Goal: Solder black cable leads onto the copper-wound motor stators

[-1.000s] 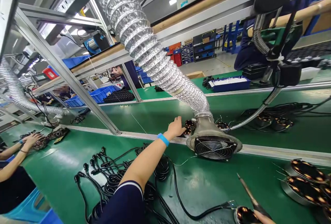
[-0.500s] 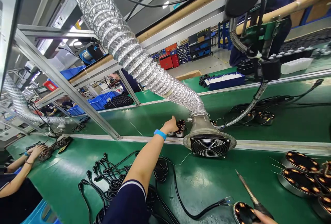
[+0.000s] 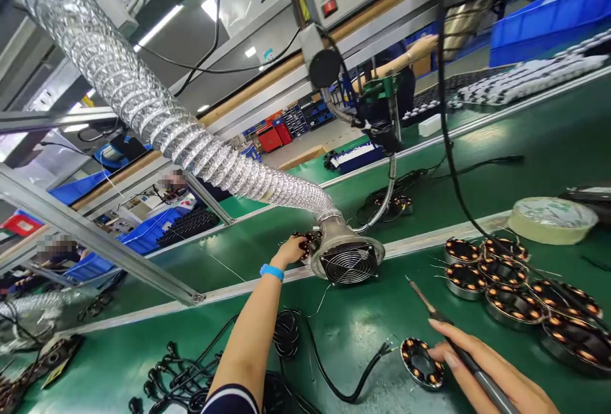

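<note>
My left hand [image 3: 290, 251], with a blue band [image 3: 272, 271] at its wrist, reaches out over the green bench. Its fingers are closed on a copper-wound motor stator [image 3: 305, 243] beside the fume extractor fan [image 3: 351, 265]; the fingertips are partly hidden. In my right hand [image 3: 491, 369] is a soldering iron [image 3: 446, 321], held like a pen with its tip pointing up and left. Just beside those fingers, a single stator [image 3: 422, 364] lies on the bench. Close to it end the stripped wires of a black cable [image 3: 353, 395].
A silver flexible duct [image 3: 214, 159] slants down to the fan. Several stators [image 3: 513, 302] are grouped at right, near a tape roll [image 3: 552, 220]. Coiled black cables [image 3: 186, 376] lie at lower left. An aluminium post [image 3: 95, 235] rises at left, and a black cord [image 3: 446, 127] hangs at right.
The view has swung right, bringing more stators and the tape roll into sight. My left hand has closed on a stator by the fan. More of my right hand with the soldering iron shows.
</note>
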The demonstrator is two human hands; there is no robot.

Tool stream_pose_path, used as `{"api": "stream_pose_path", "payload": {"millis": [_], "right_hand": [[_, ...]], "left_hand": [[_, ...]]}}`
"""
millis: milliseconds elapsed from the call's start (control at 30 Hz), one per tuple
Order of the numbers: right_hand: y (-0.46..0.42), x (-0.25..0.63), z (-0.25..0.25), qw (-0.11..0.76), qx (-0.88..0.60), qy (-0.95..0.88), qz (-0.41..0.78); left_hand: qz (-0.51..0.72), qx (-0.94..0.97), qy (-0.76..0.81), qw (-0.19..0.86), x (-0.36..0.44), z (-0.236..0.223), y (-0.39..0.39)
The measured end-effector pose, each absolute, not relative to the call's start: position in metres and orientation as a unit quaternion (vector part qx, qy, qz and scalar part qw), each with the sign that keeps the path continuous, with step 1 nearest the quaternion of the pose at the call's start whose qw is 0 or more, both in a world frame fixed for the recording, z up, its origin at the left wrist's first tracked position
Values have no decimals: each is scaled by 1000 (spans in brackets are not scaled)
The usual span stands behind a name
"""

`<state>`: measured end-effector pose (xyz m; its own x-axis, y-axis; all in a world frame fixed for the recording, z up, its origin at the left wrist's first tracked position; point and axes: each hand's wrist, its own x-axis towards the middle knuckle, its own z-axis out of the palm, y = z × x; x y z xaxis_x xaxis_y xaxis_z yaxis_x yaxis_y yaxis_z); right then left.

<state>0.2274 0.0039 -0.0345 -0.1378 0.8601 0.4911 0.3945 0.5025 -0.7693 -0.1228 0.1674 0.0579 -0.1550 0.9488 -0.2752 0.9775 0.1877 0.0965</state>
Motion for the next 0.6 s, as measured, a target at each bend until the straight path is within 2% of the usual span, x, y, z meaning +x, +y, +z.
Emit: {"api": "stream_pose_path", "payload": {"millis": [200, 433, 600], "right_hand": [[1, 220, -18, 542, -433, -689, 211], [-4, 224, -3, 617, -433, -626, 200], [-20, 235, 17, 628, -436, -616, 189]], "left_hand": [[-27, 602, 790, 113, -108, 72, 149], [67, 592, 799, 81, -123, 118, 100], [143, 642, 740, 141, -114, 161, 42]]}}
